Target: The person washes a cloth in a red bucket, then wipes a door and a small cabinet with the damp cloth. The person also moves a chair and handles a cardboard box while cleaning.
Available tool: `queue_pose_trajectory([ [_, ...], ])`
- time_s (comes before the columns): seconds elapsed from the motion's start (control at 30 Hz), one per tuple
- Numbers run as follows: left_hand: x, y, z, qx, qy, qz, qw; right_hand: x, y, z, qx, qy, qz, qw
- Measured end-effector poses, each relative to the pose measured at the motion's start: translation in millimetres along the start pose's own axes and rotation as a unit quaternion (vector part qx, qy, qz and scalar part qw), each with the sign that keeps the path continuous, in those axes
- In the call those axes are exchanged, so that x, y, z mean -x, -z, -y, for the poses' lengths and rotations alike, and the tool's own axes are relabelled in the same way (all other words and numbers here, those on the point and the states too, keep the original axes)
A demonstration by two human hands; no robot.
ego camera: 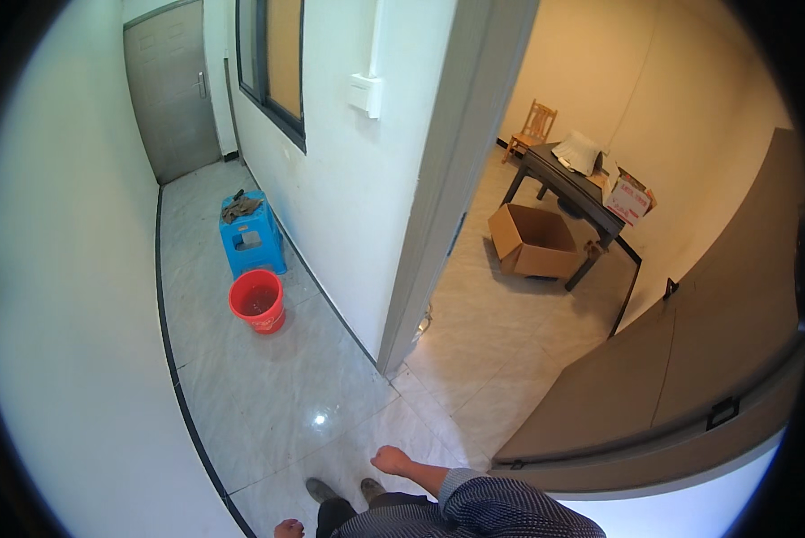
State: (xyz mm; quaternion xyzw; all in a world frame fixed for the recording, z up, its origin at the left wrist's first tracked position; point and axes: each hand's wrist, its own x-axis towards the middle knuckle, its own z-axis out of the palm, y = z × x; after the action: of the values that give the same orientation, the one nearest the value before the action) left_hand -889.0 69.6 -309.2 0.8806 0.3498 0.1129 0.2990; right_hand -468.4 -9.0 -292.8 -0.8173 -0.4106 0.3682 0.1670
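Note:
My right hand (390, 460) hangs over the tiled floor in front of my body, its fingers curled, with nothing seen in it. At the bottom edge my left hand (289, 528) is partly cut off, its fingers curled; whether it holds anything is hidden. Ahead on the floor stands a red plastic bucket (257, 302) with some liquid inside. Just behind it is a blue plastic stool (253, 235), and a grey-brown cloth (242, 209) lies crumpled on its seat beside a small dark object.
A door frame (456, 175) opens to a room at right, where a cardboard box (537, 242), a dark table (570, 176) and a wooden chair (534, 128) stand. The open door (644, 376) is at my right. A closed door (172, 94) ends the corridor.

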Motion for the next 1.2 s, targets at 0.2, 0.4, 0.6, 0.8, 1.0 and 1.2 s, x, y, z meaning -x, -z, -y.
queue_pose_trajectory([
  [0.2, -17.6, 13.5, 32.6, -0.009, 0.045, 0.022, 0.999, -17.5, -3.9, 25.1, -0.012, -0.023, 0.157, 0.987],
  [0.4, -64.8, 42.8, 105.5, 0.132, 0.407, 0.068, 0.901, -107.9, -4.2, 65.9, 0.075, 0.031, 0.135, 0.988],
  [0.6, -146.0, 103.8, 169.6, 0.092, 0.345, 0.029, 0.934, -204.1, 28.9, 167.8, -0.030, 0.046, 0.045, 0.997],
  [0.8, -249.9, 152.2, 198.0, 0.132, 0.379, 0.014, 0.916, -241.6, 49.2, 260.7, -0.183, -0.018, 0.063, 0.981],
  [1.0, -333.3, 155.7, 212.0, 0.185, 0.375, 0.062, 0.906, -308.2, 66.3, 234.2, -0.134, -0.078, 0.049, 0.987],
  [1.2, -421.2, 176.7, 263.6, 0.089, 0.336, 0.175, 0.921, -406.8, 81.1, 189.0, -0.115, -0.157, 0.059, 0.979],
])
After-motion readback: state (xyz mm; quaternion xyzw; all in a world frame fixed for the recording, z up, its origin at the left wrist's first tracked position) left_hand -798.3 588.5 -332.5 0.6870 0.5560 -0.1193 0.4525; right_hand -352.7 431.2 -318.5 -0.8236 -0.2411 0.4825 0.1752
